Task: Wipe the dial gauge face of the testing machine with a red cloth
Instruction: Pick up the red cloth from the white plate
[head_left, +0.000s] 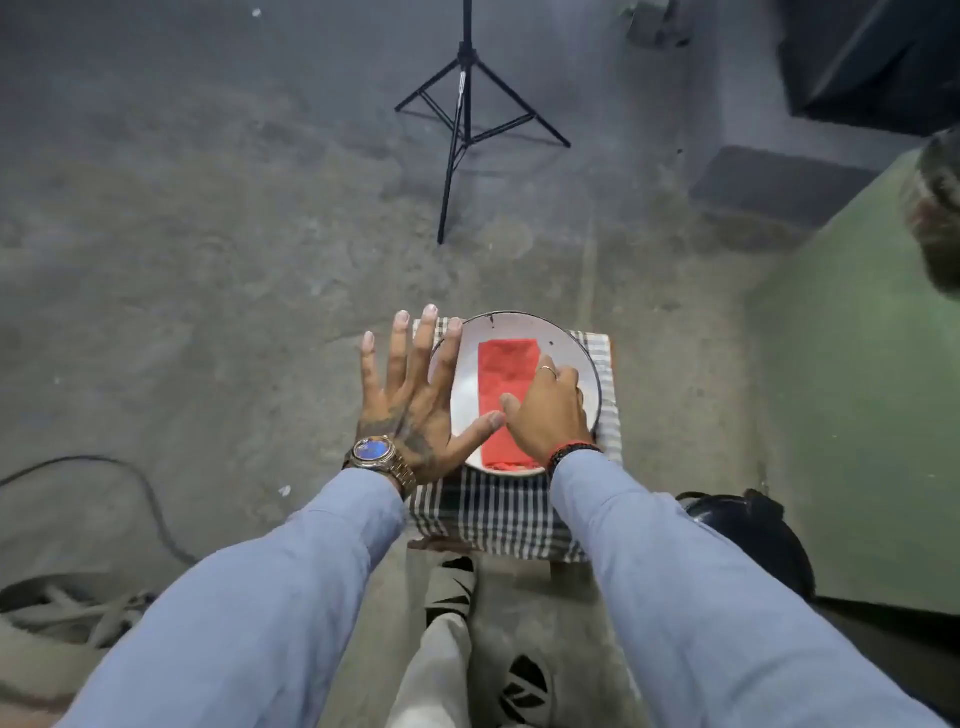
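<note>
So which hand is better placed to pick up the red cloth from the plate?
The right hand: its fingers already rest on the red cloth in the white plate. The left hand is spread flat beside the plate, only its thumb reaching the cloth.

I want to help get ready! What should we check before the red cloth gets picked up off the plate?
1. Red cloth lies folded in the white plate: ok.
2. Right hand rests on the cloth: ok.
3. Cloth gripped: cannot tell.
4. Left hand open and flat over the plate's left rim, holding nothing: ok.
5. Plate sits on the checked cloth: ok.
6. Dial gauge in sight: not ok.
</note>
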